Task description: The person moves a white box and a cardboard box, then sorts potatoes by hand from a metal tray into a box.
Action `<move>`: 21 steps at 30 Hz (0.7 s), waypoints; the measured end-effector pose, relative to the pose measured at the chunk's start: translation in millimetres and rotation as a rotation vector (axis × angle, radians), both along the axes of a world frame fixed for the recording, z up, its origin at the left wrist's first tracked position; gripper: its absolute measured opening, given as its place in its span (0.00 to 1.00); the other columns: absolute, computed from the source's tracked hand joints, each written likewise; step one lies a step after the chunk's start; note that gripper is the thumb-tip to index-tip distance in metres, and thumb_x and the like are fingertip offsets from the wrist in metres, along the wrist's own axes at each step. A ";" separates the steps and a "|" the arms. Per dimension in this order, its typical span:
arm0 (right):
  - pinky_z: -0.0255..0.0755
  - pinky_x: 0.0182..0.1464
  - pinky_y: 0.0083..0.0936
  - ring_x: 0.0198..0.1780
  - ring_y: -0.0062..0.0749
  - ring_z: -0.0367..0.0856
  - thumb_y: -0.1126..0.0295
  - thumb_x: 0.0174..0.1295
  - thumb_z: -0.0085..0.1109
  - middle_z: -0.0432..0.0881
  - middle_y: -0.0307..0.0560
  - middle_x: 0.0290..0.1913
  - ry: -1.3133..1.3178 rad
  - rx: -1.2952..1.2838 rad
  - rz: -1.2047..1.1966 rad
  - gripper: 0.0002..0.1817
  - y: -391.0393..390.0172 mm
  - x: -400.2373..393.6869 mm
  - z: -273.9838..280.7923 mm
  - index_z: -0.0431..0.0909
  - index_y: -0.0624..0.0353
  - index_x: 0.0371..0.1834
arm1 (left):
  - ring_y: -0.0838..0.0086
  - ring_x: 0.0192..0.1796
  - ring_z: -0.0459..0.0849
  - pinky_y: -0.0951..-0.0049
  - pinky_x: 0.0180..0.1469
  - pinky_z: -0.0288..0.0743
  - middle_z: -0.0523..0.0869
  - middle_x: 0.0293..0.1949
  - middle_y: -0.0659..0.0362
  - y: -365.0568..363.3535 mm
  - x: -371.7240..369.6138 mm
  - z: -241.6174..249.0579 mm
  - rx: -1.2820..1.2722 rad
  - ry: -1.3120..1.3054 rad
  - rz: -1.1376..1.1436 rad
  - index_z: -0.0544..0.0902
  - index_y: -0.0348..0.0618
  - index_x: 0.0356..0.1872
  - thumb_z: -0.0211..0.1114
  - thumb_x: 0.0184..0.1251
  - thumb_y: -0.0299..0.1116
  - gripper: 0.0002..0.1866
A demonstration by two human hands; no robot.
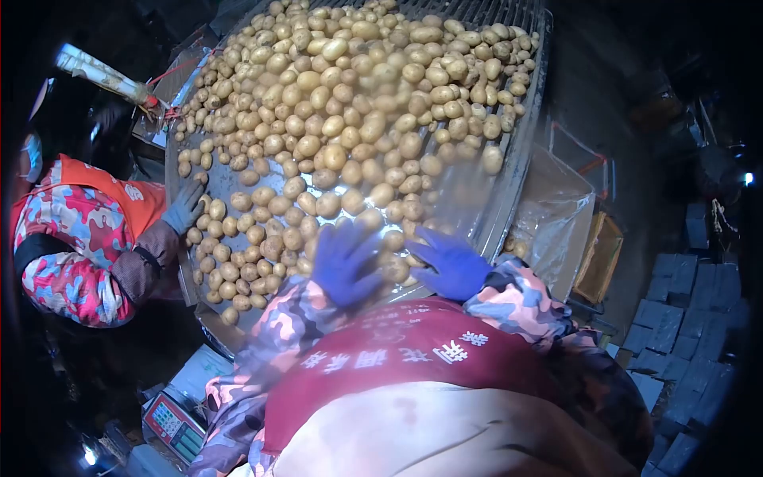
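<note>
Many potatoes (pixel 318 103) cover a wide metal sorting table (pixel 509 183). My left hand (pixel 347 262), in a blue-purple glove, lies at the table's near edge with its fingers spread, touching or just over the nearest potatoes. On the right, my right hand (pixel 451 265), gloved alike, has its fingers stretched out to the left beside a few potatoes. Neither hand is wrapped round anything. Wet, shiny metal shows between the potatoes ahead of both hands.
At the left edge a co-worker in an orange vest (pixel 143 204) reaches a gloved hand (pixel 183 208) to the potatoes. A lined carton (pixel 556 215) stands at the right, with stacked grey boxes (pixel 683 310) beyond. A scale (pixel 171 421) sits low left.
</note>
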State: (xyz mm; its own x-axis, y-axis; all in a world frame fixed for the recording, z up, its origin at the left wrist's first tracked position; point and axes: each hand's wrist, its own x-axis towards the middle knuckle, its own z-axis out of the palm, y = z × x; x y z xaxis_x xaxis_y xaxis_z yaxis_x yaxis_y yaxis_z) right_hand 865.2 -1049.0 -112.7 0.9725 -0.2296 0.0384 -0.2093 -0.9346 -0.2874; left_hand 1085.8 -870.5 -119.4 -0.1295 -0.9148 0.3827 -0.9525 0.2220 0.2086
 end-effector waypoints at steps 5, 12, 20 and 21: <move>0.69 0.69 0.51 0.73 0.45 0.68 0.63 0.76 0.47 0.59 0.50 0.79 -0.386 1.888 -0.323 0.30 -64.6 14.5 5.1 0.54 0.49 0.79 | 0.50 0.75 0.64 0.34 0.71 0.50 0.69 0.72 0.49 -20.5 -6.0 -44.7 0.152 0.082 -0.056 0.74 0.59 0.69 0.66 0.61 0.53 0.33; 0.72 0.64 0.51 0.65 0.47 0.73 0.58 0.76 0.48 0.67 0.54 0.72 -0.330 2.764 0.264 0.28 -99.8 70.2 -42.6 0.60 0.57 0.75 | 0.53 0.63 0.76 0.41 0.66 0.61 0.82 0.59 0.56 -9.3 23.3 -42.9 0.097 0.098 0.084 0.85 0.51 0.51 0.65 0.60 0.40 0.18; 0.68 0.69 0.51 0.68 0.50 0.72 0.53 0.73 0.52 0.67 0.58 0.72 -0.511 2.497 0.175 0.34 -93.8 60.8 -55.0 0.59 0.60 0.75 | 0.49 0.61 0.77 0.50 0.62 0.69 0.80 0.61 0.48 -18.0 32.0 -13.5 -0.083 0.203 0.071 0.83 0.45 0.55 0.69 0.59 0.37 0.21; 0.68 0.70 0.51 0.68 0.50 0.72 0.52 0.73 0.52 0.67 0.59 0.72 -0.515 2.486 0.183 0.34 -91.6 60.6 -53.4 0.58 0.61 0.76 | 0.47 0.62 0.77 0.49 0.63 0.69 0.79 0.63 0.46 -26.4 33.4 -14.5 -0.107 0.199 0.105 0.83 0.45 0.56 0.70 0.59 0.38 0.23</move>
State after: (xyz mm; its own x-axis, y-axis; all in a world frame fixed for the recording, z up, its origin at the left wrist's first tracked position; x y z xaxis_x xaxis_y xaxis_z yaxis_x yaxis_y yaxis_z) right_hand 925.8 -1140.6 -166.1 0.9833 -0.1614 0.0839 0.1795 0.9360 -0.3029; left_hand 1119.2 -896.9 -133.9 0.0519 -0.8721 0.4866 -0.9140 0.1549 0.3751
